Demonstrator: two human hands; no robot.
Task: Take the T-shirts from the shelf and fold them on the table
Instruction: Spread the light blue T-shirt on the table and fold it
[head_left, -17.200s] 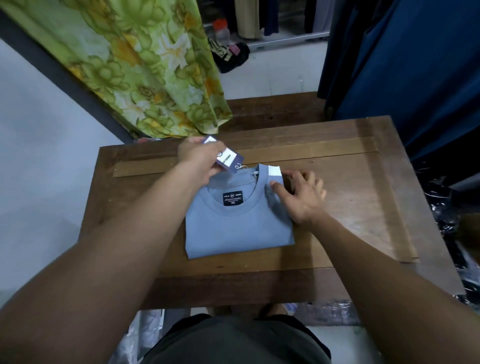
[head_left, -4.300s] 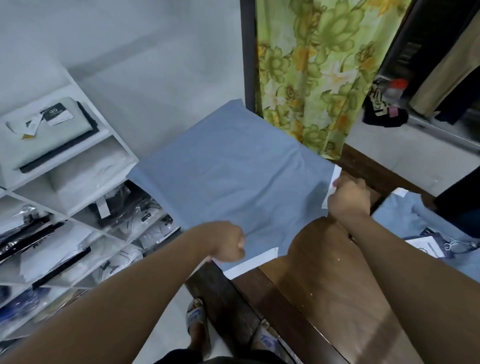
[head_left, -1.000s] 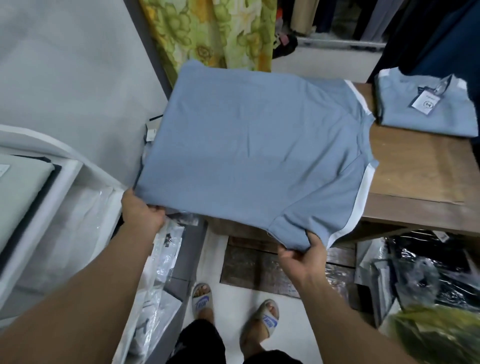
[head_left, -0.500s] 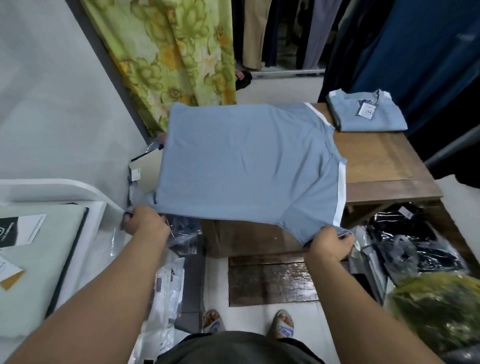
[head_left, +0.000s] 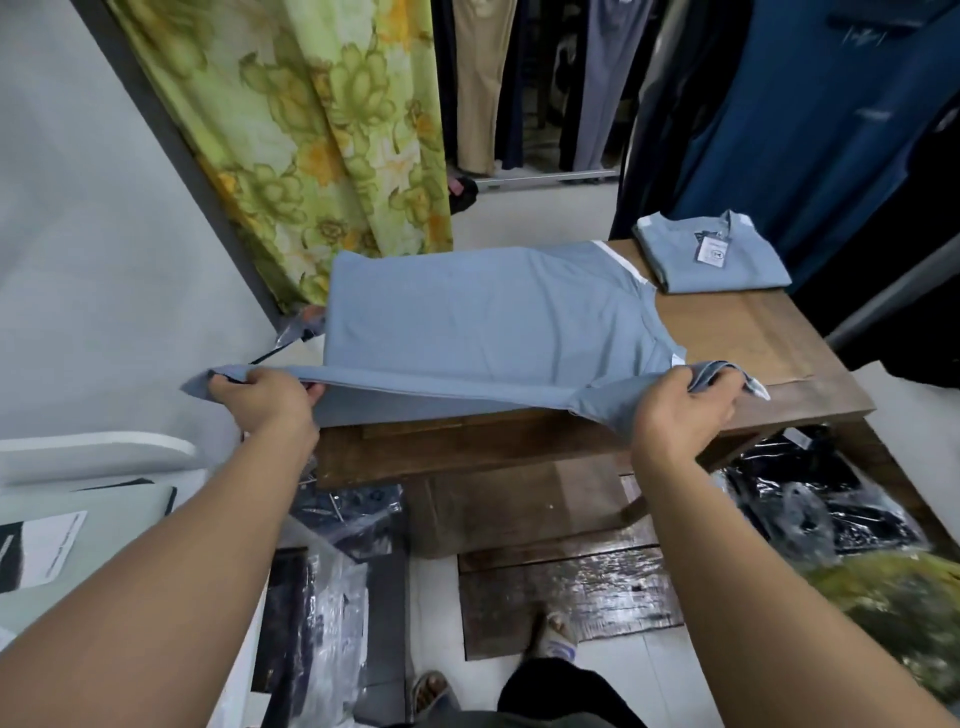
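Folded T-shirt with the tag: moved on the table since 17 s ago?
Yes. The folded T-shirt now lies at the far right corner of the table; earlier it lay at the middle, between the hands.

Open T-shirt (head_left: 483, 322) on table (head_left: 753, 332), folded T-shirt (head_left: 711, 260) at far-right corner

Grey-blue T-shirt (head_left: 483, 317), green floral curtain (head_left: 322, 119)

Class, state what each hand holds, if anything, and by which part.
Both hold the unfolded blue T-shirt: left hand at its hem corner, right hand at its sleeve end.
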